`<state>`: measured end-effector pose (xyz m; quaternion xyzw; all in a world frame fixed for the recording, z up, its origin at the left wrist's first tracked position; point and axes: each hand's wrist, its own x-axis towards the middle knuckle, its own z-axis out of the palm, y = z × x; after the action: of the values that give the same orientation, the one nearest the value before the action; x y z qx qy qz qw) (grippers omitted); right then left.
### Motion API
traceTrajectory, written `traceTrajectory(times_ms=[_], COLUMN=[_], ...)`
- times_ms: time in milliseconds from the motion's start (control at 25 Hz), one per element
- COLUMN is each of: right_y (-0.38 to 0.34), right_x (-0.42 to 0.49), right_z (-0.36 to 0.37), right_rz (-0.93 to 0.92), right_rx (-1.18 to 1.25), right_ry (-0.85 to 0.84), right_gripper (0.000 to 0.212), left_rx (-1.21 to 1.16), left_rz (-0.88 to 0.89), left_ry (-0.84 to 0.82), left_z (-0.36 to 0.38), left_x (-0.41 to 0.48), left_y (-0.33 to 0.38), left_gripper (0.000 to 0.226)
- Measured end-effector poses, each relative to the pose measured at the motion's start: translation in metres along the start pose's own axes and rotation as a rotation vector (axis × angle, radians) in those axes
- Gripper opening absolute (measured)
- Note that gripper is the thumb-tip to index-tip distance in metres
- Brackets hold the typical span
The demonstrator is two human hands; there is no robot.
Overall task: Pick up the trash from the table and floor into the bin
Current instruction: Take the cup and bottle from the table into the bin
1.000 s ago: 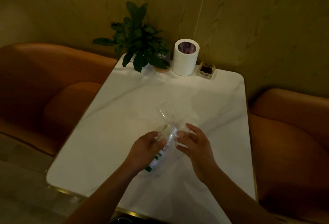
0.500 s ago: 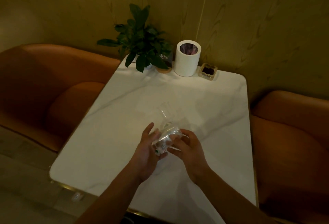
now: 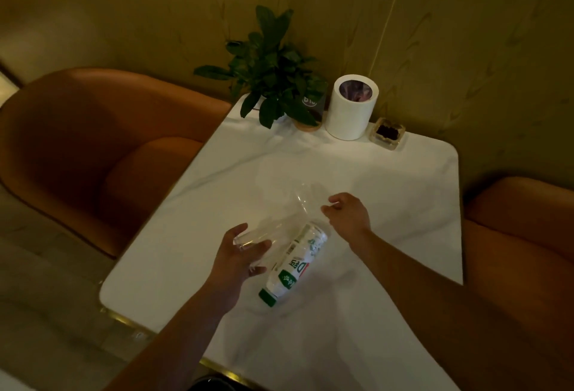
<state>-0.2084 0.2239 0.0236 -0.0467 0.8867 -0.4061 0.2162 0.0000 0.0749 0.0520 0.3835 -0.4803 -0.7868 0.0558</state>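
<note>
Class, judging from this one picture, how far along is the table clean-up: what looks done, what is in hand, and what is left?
Done: nothing visibly binned; no floor bin is clearly in view. In hand: the left hand grips a clear plastic cup, while the right hand reaches toward another clear cup on the table. Left: the white bottle with a green cap lies on its side, untouched.

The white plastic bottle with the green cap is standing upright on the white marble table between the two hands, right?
Not quite. The white plastic bottle with the green cap is lying on its side on the white marble table, not standing upright. It does sit between the left hand and the right hand, as the head view shows.
</note>
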Motion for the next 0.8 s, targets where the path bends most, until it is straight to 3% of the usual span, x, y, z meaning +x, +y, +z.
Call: traceTrajectory(times_ms=[200,320,560,680,800], right_y=[-0.009,-0.004,-0.007,-0.013,-0.012], right_x=[0.036,0.049,0.039,0.009,-0.019], right_z=[0.033,0.044,0.021,0.001,-0.01], right_rz=[-0.038,-0.041,-0.096,-0.142,-0.174], right_rx=[-0.377,-0.53,-0.104,0.109,0.158], right_ry=[-0.049,-0.136,-0.115,-0.255,-0.382], right_gripper=[0.082,0.077,0.049,0.04,0.042], left_rx=[0.067,0.075,0.079,0.107,0.183], left_rz=[-0.03,-0.041,-0.008,0.044,0.07], left_ry=[0.131,0.159,0.166,0.135,0.112], left_z=[-0.002,-0.007,-0.014,-0.011,-0.007], left_x=[0.015,0.021,0.024,0.024,0.018], left_y=[0.001,0.0,0.003,0.012,0.018], left_gripper=[0.064,0.065,0.071,0.079,0.083])
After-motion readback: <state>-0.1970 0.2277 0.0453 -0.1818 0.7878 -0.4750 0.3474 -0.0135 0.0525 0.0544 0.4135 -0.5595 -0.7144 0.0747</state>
